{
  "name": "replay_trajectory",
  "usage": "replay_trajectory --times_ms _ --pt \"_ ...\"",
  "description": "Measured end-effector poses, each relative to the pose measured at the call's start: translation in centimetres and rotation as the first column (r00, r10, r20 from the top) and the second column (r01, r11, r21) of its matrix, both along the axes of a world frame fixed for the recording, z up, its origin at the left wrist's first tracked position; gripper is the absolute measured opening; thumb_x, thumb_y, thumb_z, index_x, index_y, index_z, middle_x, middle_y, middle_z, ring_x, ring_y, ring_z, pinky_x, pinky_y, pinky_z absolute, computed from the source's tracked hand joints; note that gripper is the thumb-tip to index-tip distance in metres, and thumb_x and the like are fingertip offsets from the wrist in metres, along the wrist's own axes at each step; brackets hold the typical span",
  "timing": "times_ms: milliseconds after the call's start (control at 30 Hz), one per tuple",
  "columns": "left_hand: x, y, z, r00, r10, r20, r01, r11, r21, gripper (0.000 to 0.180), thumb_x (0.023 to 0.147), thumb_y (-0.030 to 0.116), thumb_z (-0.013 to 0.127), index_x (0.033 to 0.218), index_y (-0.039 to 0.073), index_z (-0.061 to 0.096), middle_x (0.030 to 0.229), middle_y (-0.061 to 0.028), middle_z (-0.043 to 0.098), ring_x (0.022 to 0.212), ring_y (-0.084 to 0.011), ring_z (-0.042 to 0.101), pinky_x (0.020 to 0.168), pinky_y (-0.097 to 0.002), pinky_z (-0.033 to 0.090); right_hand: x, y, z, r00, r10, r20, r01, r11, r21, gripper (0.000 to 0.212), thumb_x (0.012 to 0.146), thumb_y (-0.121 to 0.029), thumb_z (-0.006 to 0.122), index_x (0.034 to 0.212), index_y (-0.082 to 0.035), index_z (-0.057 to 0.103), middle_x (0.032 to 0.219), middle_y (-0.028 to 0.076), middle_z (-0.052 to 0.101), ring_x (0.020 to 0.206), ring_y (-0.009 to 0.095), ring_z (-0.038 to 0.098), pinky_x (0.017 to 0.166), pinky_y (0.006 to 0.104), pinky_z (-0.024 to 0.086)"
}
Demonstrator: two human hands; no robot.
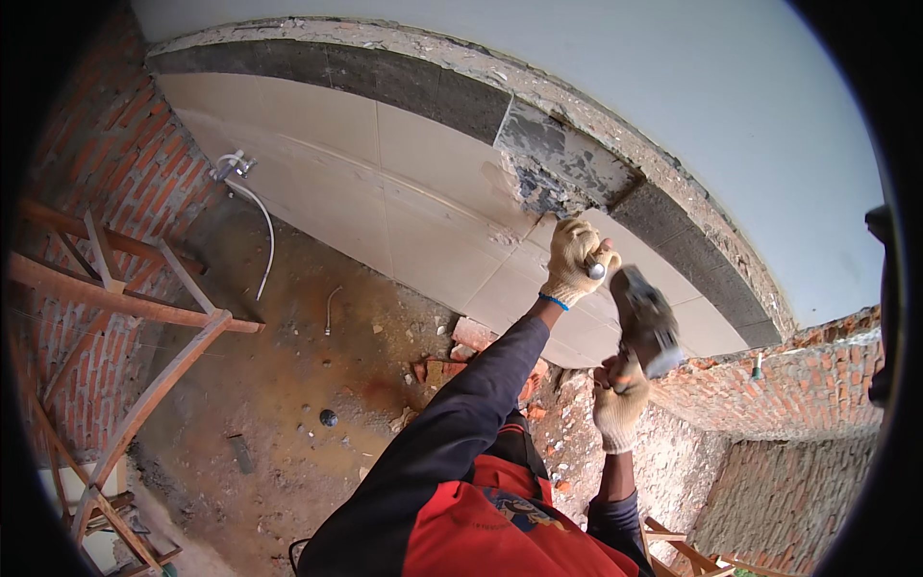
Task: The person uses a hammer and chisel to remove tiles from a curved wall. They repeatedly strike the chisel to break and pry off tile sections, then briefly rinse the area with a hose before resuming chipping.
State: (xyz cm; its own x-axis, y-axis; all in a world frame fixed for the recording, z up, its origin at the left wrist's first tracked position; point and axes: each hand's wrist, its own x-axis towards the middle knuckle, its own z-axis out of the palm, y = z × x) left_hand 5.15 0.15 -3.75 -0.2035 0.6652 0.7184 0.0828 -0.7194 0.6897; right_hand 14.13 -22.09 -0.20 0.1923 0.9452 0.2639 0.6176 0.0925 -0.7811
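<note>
Just past the right grip [622, 408]: a hammerhead [643, 315].

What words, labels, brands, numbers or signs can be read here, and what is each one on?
Dark-sleeved red shirt: small marks beside its colourful printed picture, perhaps lettering, too small to read.
Grey metal hammer head above the beige-gloved right hand: blurred, so any marking is unreadable.
No other text can be made out.

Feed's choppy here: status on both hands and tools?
Left hand shut on chisel, tip hidden. Right hand gripping hammer, head blurred, near chisel. Rubble below, clear of hands.
</note>
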Motion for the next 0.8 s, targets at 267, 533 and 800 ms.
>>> replay_trajectory --times_ms 267,533,800 --pt "-1.0 -0.5 0.9 0.987 0.088 -0.137 -0.082 0.996 0.045 0.027 0.065 0.015 0.069 0.053 0.011 0.045 0.062 -0.0060 0.052 0.071 -0.0276 0.051 0.072 -0.0397 0.042 2.1 2.8 -3.8 0.884 -0.010 0.468 -0.141 0.947 0.287 0.015 0.075 -0.012 0.063 0.083 -0.002 0.054 0.077 0.008 0.052 0.067 0.017 0.049 0.069 0.0338 0.045" --pt "-1.3 -0.8 0.6 0.992 0.047 -0.120 -0.045 0.999 0.016 0.021 0.062 0.012 0.070 0.060 0.008 0.049 0.069 -0.0091 0.054 0.078 -0.0302 0.052 0.073 -0.0415 0.043 1.2 -0.9 -1.5 0.995 0.098 -0.006 -0.097 0.991 0.093 0.022 0.082 -0.020 0.059 0.093 -0.003 0.049 0.085 0.004 0.051 0.071 0.008 0.045 0.063 0.0230 0.038" --pt "-0.4 -0.3 0.4 0.992 0.113 -0.055 -0.107 0.989 0.102 0.030 0.058 0.013 0.069 0.052 0.011 0.040 0.058 -0.0074 0.047 0.069 -0.0301 0.048 0.069 -0.0406 0.040 1.7 2.6 -2.9 0.971 0.110 0.213 -0.100 0.993 -0.059 0.014 0.073 -0.008 0.062 0.087 -0.005 0.059 0.068 0.011 0.061 0.057 0.018 0.057 0.057 0.0289 0.045"
